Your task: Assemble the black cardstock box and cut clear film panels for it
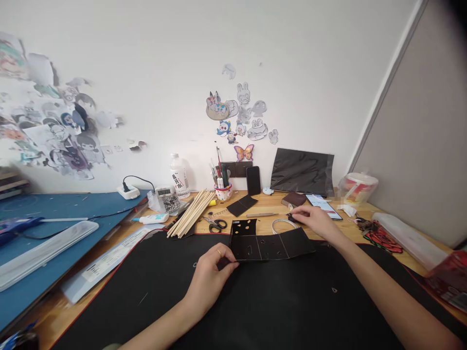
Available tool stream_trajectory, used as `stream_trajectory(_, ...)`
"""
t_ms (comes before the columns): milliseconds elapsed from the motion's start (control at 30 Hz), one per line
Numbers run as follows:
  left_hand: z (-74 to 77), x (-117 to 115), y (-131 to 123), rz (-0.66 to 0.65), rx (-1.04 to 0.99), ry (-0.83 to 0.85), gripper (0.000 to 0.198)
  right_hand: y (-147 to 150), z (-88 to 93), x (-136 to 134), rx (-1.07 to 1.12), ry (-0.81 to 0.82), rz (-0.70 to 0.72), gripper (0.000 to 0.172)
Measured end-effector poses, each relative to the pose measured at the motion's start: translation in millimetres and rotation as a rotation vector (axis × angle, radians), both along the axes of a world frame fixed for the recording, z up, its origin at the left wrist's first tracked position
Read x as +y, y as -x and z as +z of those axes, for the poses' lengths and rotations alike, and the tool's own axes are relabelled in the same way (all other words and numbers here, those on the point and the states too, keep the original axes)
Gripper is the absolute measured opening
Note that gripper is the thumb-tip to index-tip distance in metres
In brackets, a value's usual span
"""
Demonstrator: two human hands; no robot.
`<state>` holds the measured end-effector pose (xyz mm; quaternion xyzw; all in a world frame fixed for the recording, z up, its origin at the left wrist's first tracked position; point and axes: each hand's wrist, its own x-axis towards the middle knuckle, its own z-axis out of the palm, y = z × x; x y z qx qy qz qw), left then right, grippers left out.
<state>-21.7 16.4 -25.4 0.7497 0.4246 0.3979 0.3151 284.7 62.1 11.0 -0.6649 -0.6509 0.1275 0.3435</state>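
A folded black card piece with small cut-out holes lies on the black mat. My left hand, a ring on one finger, pinches the card's lower left corner. My right hand reaches past the card's far right end and closes its fingertips on a small dark object on the wooden desk, beside a white cable loop. What that object is cannot be made out.
Wooden sticks, scissors, a glue tube, a pen cup, a water bottle, two phones and a black sheet crowd the back. A blue board lies left, red-black cutouts right.
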Motion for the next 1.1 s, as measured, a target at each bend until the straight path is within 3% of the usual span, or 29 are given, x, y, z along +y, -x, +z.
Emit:
stream_trajectory(133, 0.4, 11, 7, 0.024, -0.053, 0.06, 0.007, -6, -16.7, 9, -0.143, 0.183, 0.115, 0.01)
stream_trajectory(233, -0.6, 20, 13, 0.013, -0.131, 0.187, 0.011, 5, -21.0, 7, -0.228, 0.242, 0.163, 0.015)
stream_trajectory(367, -0.4, 29, 17, 0.023, -0.222, 0.256, 0.015, 19, -19.6, 4, -0.322, 0.254, 0.098, 0.026)
stream_trajectory(533, 1.5, 32, 19, 0.067, -0.259, 0.233, 0.006, 32, -24.3, 2, -0.325, 0.227, 0.059, 0.016)
stream_trajectory(700, -5.1, 37, 21, 0.077, -0.244, 0.288, 0.003, 27, -20.1, 4, -0.149, 0.093, 0.009, 0.016)
stream_trajectory(800, -10.2, 41, 23, 0.166, -0.236, 0.268, 0.016, 26, -7.3, 5, 0.053, -0.005, 0.006, 0.019)
stream_trajectory(900, -9.8, 40, 24, 0.331, -0.26, 0.14, 0.029, 40, 5.7, 0, 0.274, -0.055, 0.134, 0.029)
stream_trajectory(967, -4.9, 35, 22, 0.381, -0.305, 0.03, 0.026, 56, 10.6, -7, 0.383, -0.066, 0.234, 0.031)
stream_trajectory(1033, 3.6, 25, 14, 0.334, -0.362, -0.026, 0.018, 74, 12.2, -15, 0.504, -0.047, 0.322, 0.027)
stream_trajectory(1100, 15.1, 13, 2, 0.219, -0.397, 0.047, 0.013, 91, 12.1, -23, 0.615, -0.004, 0.395, 0.021)
